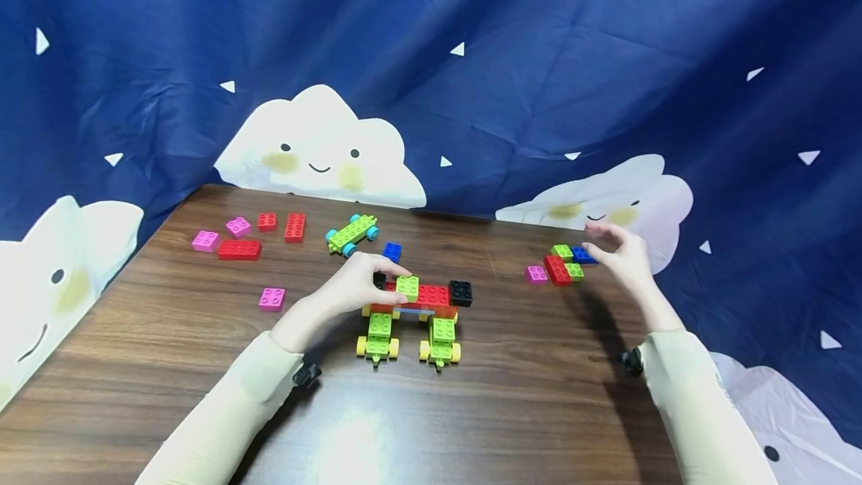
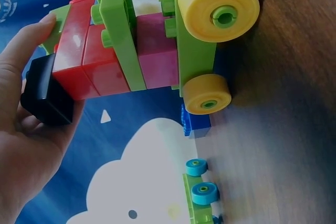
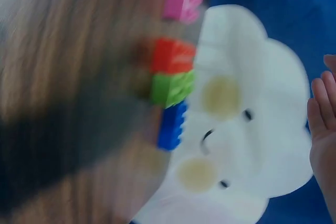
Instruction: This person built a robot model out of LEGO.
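My left hand (image 1: 357, 284) pinches a light green brick (image 1: 407, 288) on top of a built vehicle between thumb and finger. The vehicle has a red brick top (image 1: 433, 295), a black brick (image 1: 461, 293) at its right end and green wheeled bases (image 1: 441, 350) with yellow wheels. In the left wrist view, another black brick (image 2: 47, 90) sits by my palm, and pink bricks (image 2: 157, 51) show lower in the build. My right hand (image 1: 625, 257) hovers above the table with fingers parted and nothing held. Close by lie a blue brick (image 1: 583, 255), a red brick (image 1: 557, 270) and green bricks (image 1: 575, 272).
A green wheeled base (image 1: 353, 233) with blue wheels stands behind the vehicle, near a blue brick (image 1: 392, 251). Red bricks (image 1: 239, 249) and pink bricks (image 1: 272, 299) are spread at the left. One pink brick (image 1: 536, 274) lies at the right. A blue curtain (image 1: 471, 96) hangs behind the table.
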A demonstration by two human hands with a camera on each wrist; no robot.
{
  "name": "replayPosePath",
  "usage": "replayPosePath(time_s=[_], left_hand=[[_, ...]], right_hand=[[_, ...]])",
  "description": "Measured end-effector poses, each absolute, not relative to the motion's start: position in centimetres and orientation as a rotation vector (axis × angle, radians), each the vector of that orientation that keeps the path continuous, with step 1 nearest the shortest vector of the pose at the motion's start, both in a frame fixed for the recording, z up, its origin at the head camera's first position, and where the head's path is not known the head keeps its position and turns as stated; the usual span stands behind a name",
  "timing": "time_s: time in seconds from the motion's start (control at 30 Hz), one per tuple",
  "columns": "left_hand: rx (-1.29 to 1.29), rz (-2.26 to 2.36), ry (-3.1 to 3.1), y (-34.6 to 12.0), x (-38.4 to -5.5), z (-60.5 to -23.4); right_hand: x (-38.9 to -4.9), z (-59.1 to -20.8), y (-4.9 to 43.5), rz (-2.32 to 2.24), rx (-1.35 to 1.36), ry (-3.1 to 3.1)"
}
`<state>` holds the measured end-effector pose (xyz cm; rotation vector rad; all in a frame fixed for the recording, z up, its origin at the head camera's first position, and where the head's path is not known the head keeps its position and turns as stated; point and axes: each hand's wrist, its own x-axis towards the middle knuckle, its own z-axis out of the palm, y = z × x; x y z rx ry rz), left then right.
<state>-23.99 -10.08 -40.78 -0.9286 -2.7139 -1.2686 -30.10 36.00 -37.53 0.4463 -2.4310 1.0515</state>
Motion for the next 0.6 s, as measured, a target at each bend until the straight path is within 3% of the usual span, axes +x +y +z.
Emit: replayPosePath(time_s=[0.27,0.47,0.6], left_hand=[[-0.927,-1.275,-2.702,-9.9,-23.9,-41.0],[-0.926,-1.282,-2.691,-10.0,-23.9,-40.9],[-0.92,-1.294,-2.683,-10.0,-24.0,-41.0]], right_hand=[[-31.2,-40.8,39.5,1.048,0.381,-2.575],[-31.4,-42.3,40.1,1.045,0.232,-2.697],[-31.9,-43.1,40.2,1.069,0.271,-2.715]])
